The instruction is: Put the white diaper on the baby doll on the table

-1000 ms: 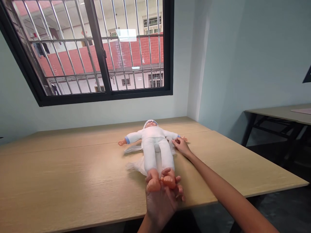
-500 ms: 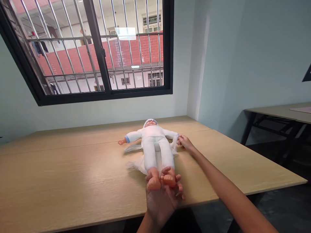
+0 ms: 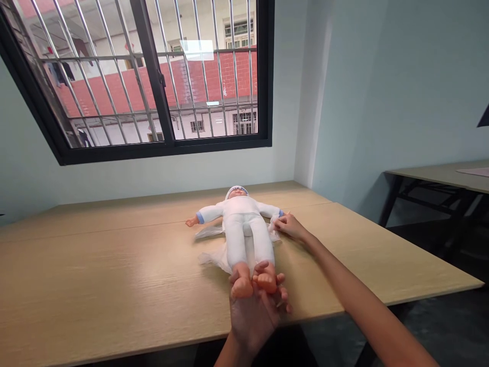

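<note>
A baby doll (image 3: pixel 240 206) in white clothes with blue cuffs and a patterned cap lies on its back, feet toward me. Under its hips and legs spreads a thin, crinkled white diaper (image 3: pixel 216 259), its edges poking out on both sides. My left hand (image 3: pixel 255 311) is palm up beneath the doll's ankles, fingers curled around the feet and holding them. Beside the doll's hip, my right hand (image 3: pixel 289 225) pinches the diaper's right edge, close to the doll's cuffed hand. The middle of the diaper is hidden by the doll.
The doll lies on a light wooden table (image 3: pixel 114 285), whose front edge is just below my left hand. A barred window (image 3: pixel 164 76) is in the wall behind. Another table (image 3: pixel 428 176) stands at the right, with a pink item on it.
My right hand has shifted slightly left and down, away from the doll's hand, and the raised part of the diaper has come lower. My left hand keeps its hold on the feet.
</note>
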A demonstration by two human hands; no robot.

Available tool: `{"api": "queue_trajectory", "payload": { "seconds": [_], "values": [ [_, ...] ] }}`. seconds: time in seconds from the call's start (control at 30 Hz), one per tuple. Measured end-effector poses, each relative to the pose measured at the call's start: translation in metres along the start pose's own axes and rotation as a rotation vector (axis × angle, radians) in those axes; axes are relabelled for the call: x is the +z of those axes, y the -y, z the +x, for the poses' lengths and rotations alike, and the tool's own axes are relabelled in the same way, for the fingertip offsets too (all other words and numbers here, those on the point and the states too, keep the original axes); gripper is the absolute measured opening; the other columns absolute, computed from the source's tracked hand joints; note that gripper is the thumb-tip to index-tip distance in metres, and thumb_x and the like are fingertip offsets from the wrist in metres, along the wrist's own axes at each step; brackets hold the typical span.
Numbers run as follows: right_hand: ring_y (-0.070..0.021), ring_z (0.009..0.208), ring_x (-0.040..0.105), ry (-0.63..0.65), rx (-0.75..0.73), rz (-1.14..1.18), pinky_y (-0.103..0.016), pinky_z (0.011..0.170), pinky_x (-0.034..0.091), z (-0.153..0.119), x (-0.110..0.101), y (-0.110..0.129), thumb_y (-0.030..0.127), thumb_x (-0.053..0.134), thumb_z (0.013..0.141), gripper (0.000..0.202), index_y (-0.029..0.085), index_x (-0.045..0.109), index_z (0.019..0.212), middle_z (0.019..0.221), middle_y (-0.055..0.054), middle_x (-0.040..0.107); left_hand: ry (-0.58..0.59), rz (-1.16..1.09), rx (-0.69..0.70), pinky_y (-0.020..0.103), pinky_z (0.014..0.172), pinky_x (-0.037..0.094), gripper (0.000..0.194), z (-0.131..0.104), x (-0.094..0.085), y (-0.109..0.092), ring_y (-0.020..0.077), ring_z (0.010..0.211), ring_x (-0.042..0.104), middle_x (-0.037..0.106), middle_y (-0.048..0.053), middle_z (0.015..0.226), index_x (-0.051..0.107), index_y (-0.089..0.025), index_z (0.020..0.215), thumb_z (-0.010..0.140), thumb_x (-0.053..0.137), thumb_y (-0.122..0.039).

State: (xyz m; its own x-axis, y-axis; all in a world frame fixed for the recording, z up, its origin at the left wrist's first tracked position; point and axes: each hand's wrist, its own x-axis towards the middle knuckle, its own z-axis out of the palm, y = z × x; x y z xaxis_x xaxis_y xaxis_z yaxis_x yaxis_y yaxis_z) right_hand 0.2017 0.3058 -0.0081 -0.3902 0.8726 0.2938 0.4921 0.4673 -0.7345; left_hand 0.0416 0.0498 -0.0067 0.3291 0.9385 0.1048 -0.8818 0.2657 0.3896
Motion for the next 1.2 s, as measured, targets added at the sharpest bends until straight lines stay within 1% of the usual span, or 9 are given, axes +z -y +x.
{"api": "queue_trajectory", "payload": {
  "seconds": [0.07, 0.17, 0.4, 0.53, 0.67, 0.77, 0.97, 1.1, 1.2],
  "values": [
    [-0.017, 0.065, 0.058, 0.037, -0.063, -0.065, -0.028, 0.068, 0.045, 0.001, 0.005, -0.002, 0.033, 0.055, 0.081, 0.025, 0.016, 0.072, 0.074, 0.067, -0.003, 0.067, 0.001, -0.004, 0.002, 0.035, 0.068, 0.043, 0.034, -0.001, 0.001, 0.0, 0.0215, 0.078, 0.058, 0.06, 0.009, 0.1, 0.065, -0.022, 0.101, 0.084, 0.056, -0.051],
    [-0.0201, 0.08, 0.062, 0.008, -0.149, -0.126, -0.031, 0.076, 0.048, 0.002, 0.012, -0.009, 0.029, 0.059, 0.081, 0.023, 0.015, 0.073, 0.094, 0.093, -0.007, 0.071, 0.007, -0.004, 0.005, 0.035, 0.069, 0.043, 0.033, -0.001, 0.001, 0.0, 0.0214, 0.079, 0.057, 0.06, 0.009, 0.101, 0.065, -0.022, 0.102, 0.084, 0.058, -0.049],
    [-0.0228, 0.103, 0.057, -0.043, -0.194, -0.272, -0.034, 0.092, 0.045, 0.005, 0.024, -0.013, 0.019, 0.051, 0.087, 0.029, 0.014, 0.065, 0.111, 0.113, -0.012, 0.061, 0.009, -0.014, 0.001, 0.035, 0.069, 0.044, 0.038, -0.001, 0.0, 0.0, 0.0218, 0.079, 0.058, 0.06, 0.009, 0.101, 0.065, -0.022, 0.104, 0.084, 0.056, -0.053],
    [-0.0217, 0.103, 0.054, -0.19, -0.044, -0.35, -0.033, 0.095, 0.042, 0.01, 0.026, -0.012, 0.005, 0.04, 0.081, 0.027, 0.014, 0.061, 0.096, 0.105, -0.012, 0.058, 0.007, -0.014, -0.008, 0.035, 0.069, 0.044, 0.041, -0.001, 0.0, 0.0, 0.022, 0.079, 0.058, 0.061, 0.01, 0.1, 0.065, -0.022, 0.103, 0.085, 0.053, -0.057],
    [-0.0214, 0.086, 0.056, -0.138, -0.014, -0.353, -0.031, 0.082, 0.044, 0.01, 0.025, -0.009, 0.009, 0.043, 0.08, 0.019, 0.017, 0.057, 0.069, 0.085, -0.008, 0.06, 0.003, -0.014, -0.011, 0.035, 0.069, 0.044, 0.042, -0.001, 0.001, -0.002, 0.0219, 0.079, 0.058, 0.061, 0.01, 0.1, 0.065, -0.022, 0.102, 0.085, 0.052, -0.058],
    [-0.0208, 0.083, 0.057, -0.094, -0.039, -0.344, -0.029, 0.078, 0.044, 0.006, 0.024, -0.005, 0.009, 0.049, 0.078, 0.018, 0.017, 0.059, 0.064, 0.079, -0.007, 0.062, 0.011, -0.013, -0.014, 0.035, 0.07, 0.044, 0.041, -0.001, 0.0, -0.002, 0.0217, 0.08, 0.059, 0.061, 0.01, 0.101, 0.065, -0.021, 0.102, 0.084, 0.053, -0.057],
    [-0.0225, 0.098, 0.06, -0.035, -0.173, -0.317, -0.03, 0.089, 0.044, 0.0, 0.025, 0.001, 0.013, 0.056, 0.081, 0.02, 0.015, 0.07, 0.095, 0.106, -0.009, 0.067, 0.001, 0.005, -0.018, 0.035, 0.07, 0.044, 0.045, -0.001, 0.001, -0.002, 0.0211, 0.078, 0.059, 0.062, 0.009, 0.1, 0.065, -0.022, 0.102, 0.079, 0.059, -0.06],
    [-0.0255, 0.109, 0.056, 0.007, -0.194, -0.408, -0.033, 0.097, 0.04, -0.001, 0.025, 0.002, 0.019, 0.052, 0.088, 0.029, 0.014, 0.066, 0.113, 0.122, -0.011, 0.063, -0.013, 0.02, -0.015, 0.034, 0.068, 0.044, 0.04, -0.001, 0.002, -0.001, 0.0206, 0.077, 0.059, 0.063, 0.007, 0.098, 0.065, -0.023, 0.1, 0.076, 0.065, -0.055],
    [-0.0261, 0.108, 0.055, 0.037, -0.186, -0.492, -0.035, 0.096, 0.039, -0.002, 0.027, 0.006, 0.021, 0.049, 0.091, 0.036, 0.017, 0.061, 0.125, 0.128, -0.01, 0.061, -0.02, 0.017, -0.013, 0.034, 0.068, 0.044, 0.041, 0.0, 0.001, -0.001, 0.0205, 0.076, 0.059, 0.063, 0.007, 0.098, 0.065, -0.023, 0.101, 0.075, 0.066, -0.055]
  ]
}}
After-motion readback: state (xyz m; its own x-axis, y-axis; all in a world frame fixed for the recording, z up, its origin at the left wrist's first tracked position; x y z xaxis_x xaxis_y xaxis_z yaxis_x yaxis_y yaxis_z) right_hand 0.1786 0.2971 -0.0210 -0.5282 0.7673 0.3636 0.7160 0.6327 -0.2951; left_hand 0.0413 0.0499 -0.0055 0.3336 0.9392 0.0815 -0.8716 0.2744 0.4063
